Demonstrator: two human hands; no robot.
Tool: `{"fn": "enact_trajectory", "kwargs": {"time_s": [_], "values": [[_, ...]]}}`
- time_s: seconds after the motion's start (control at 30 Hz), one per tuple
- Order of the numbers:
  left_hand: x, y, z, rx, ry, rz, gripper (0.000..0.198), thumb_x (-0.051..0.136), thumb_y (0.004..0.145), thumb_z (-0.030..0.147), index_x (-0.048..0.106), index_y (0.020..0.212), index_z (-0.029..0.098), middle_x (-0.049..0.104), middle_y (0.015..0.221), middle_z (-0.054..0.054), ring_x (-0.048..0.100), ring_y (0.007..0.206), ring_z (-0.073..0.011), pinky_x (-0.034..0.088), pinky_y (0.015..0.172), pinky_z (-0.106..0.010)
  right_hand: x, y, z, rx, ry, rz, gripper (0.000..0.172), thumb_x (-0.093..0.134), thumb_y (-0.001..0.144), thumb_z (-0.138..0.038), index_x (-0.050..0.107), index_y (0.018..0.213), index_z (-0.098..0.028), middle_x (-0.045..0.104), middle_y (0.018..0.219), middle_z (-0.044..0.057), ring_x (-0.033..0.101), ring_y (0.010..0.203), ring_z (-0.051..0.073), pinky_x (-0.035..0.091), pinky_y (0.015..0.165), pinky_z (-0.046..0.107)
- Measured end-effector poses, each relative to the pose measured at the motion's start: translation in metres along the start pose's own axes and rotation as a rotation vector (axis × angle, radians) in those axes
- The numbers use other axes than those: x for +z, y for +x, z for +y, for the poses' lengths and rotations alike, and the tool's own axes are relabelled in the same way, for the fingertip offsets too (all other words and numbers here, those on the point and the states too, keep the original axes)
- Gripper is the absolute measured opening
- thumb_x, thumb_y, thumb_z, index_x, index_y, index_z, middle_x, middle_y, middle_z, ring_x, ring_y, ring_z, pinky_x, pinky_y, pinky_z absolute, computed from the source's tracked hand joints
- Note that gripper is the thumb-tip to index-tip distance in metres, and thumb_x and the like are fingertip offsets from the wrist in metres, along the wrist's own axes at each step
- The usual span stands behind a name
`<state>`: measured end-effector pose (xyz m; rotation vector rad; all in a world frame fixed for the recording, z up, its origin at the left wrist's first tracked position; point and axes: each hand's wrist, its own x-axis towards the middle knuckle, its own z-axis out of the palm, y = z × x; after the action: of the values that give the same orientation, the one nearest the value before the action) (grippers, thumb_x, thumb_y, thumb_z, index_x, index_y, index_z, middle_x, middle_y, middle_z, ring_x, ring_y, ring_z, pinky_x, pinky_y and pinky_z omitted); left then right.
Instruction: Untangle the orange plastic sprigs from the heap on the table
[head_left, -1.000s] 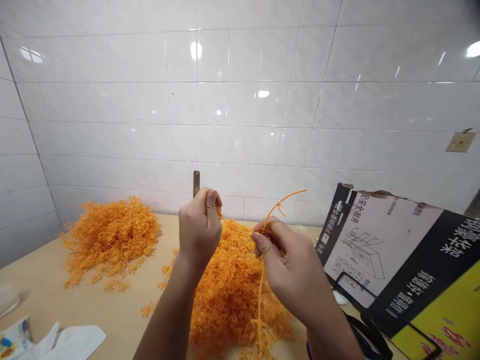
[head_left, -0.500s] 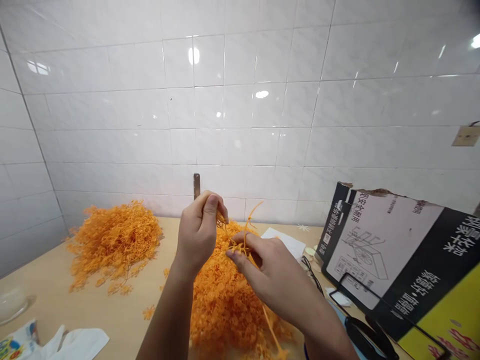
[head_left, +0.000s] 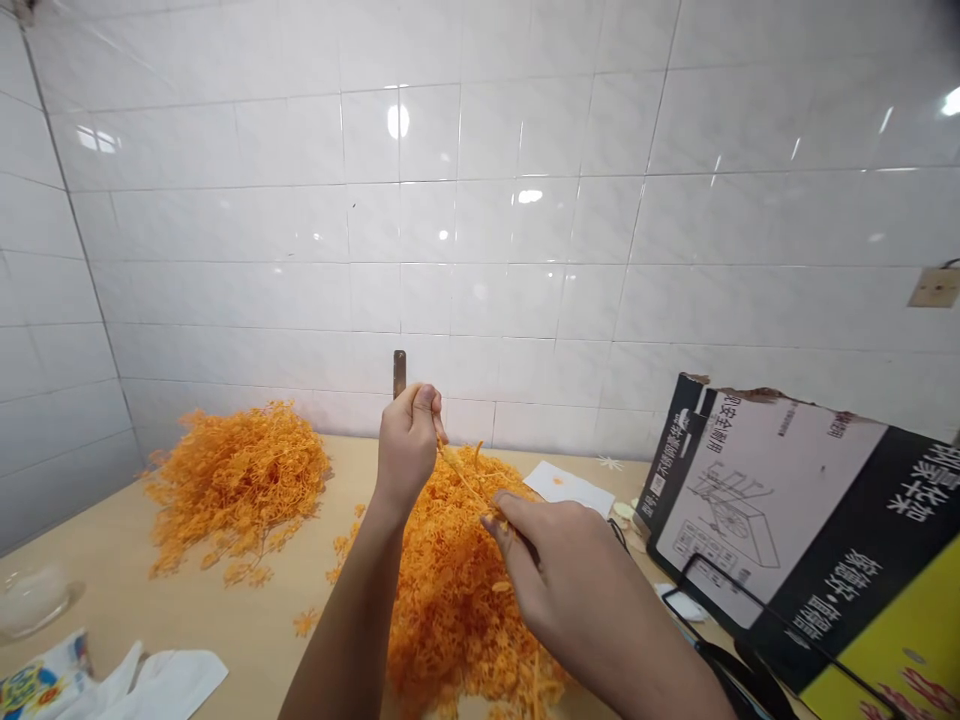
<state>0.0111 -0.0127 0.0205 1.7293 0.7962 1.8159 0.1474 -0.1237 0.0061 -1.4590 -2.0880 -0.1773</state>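
Note:
A thin orange flower stem (head_left: 463,481) runs taut between my two hands. My left hand (head_left: 407,445) is closed in a fist around its upper end. My right hand (head_left: 562,560) pinches the lower end between thumb and fingertips. Below both hands lies a large heap of small orange flowers (head_left: 457,620), tangled together. A second, smaller heap of orange flowers (head_left: 244,485) rests on the left of the table, apart from my hands. Behind my left hand, a dark upright strip (head_left: 400,372) sticks up; its lower part is hidden.
A black, white and yellow cardboard box (head_left: 757,500) stands at the right, with black-framed glasses (head_left: 750,660) before it. White paper (head_left: 568,487) lies behind the heap. Tissues (head_left: 172,680), a colourful packet (head_left: 45,680) and a clear container (head_left: 34,600) sit at the left. A tiled wall (head_left: 480,220) closes off the back.
My right hand has moved slightly down and right, drawing the stem straight from my left fist. Loose orange strands that stood up at my right fingers no longer show. The view has shifted slightly.

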Motion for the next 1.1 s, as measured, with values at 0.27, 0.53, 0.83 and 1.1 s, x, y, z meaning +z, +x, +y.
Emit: {"fn": "enact_trajectory", "kwargs": {"time_s": [0.27,0.53,0.83,1.1], "values": [[-0.027,0.027,-0.038,-0.169,0.276,-0.018,0.023,0.041,0.091,0.031,0.058,0.083,0.019,0.049,0.062,0.002,0.041,0.050,-0.0114,0.030,0.045,-0.022,-0.013,-0.002,0.019,0.063,0.128,0.129,0.037,0.038,0.094,-0.031,0.030,0.059,-0.021,0.041,0.047,-0.004,0.036,0.042,0.011,0.021,0.044,0.026],[-0.008,0.026,-0.067,-0.197,0.273,-0.352,0.030,0.054,0.084,0.042,0.072,0.089,0.019,0.071,0.108,-0.009,0.061,0.109,-0.0276,0.045,0.096,-0.038,0.002,0.025,0.027,0.148,0.251,0.165,0.037,0.039,0.093,-0.035,0.029,0.060,-0.021,0.037,0.050,-0.004,0.034,0.045,0.011,0.022,0.046,0.026],[0.001,0.011,-0.023,-0.262,-0.279,-0.601,0.042,0.061,0.085,0.052,0.064,0.106,0.016,0.068,0.111,-0.014,0.064,0.105,-0.0233,0.049,0.092,-0.036,0.016,0.036,0.029,0.143,0.272,0.167,0.034,0.043,0.092,-0.030,0.033,0.061,-0.021,0.041,0.052,-0.003,0.036,0.047,0.012,0.021,0.047,0.026],[0.010,0.003,-0.007,-0.138,-0.261,-0.368,0.022,0.067,0.081,0.035,0.061,0.076,0.014,0.061,0.069,-0.001,0.059,0.068,-0.0124,0.049,0.068,-0.025,0.018,0.036,0.021,0.109,0.193,0.088,0.033,0.042,0.093,-0.027,0.034,0.062,-0.020,0.045,0.053,-0.003,0.036,0.049,0.012,0.019,0.050,0.027]]}}
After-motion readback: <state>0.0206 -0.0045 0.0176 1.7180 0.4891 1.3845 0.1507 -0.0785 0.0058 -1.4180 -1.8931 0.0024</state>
